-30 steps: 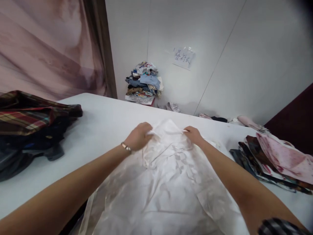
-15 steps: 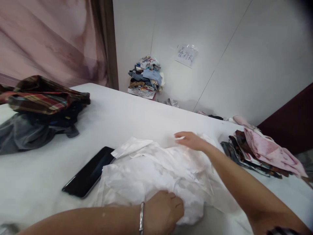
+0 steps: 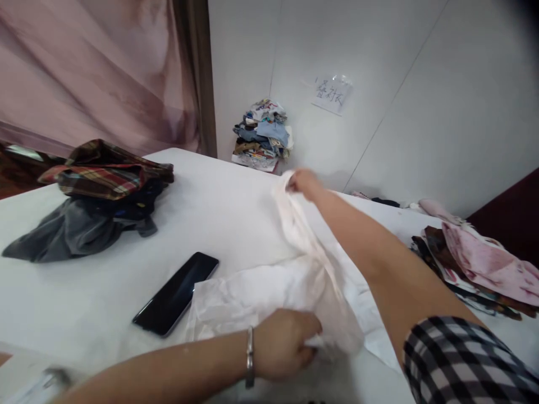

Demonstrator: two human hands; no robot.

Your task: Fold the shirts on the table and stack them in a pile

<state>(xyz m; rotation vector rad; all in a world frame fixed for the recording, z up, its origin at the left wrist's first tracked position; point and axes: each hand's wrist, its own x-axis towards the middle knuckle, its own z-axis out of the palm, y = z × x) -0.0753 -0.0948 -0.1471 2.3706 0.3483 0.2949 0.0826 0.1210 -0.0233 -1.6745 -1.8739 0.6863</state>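
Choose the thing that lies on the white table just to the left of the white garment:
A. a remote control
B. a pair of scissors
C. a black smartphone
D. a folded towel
C: a black smartphone lies flat on the white table, its corner beside the edge of the white garment that both hands grip.

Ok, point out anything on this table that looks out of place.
The black phone is the odd one: it lies screen-up on the table among clothes, its corner right at the edge of the white shirt that the left hand and right hand grip. Nothing looks spilled or damaged.
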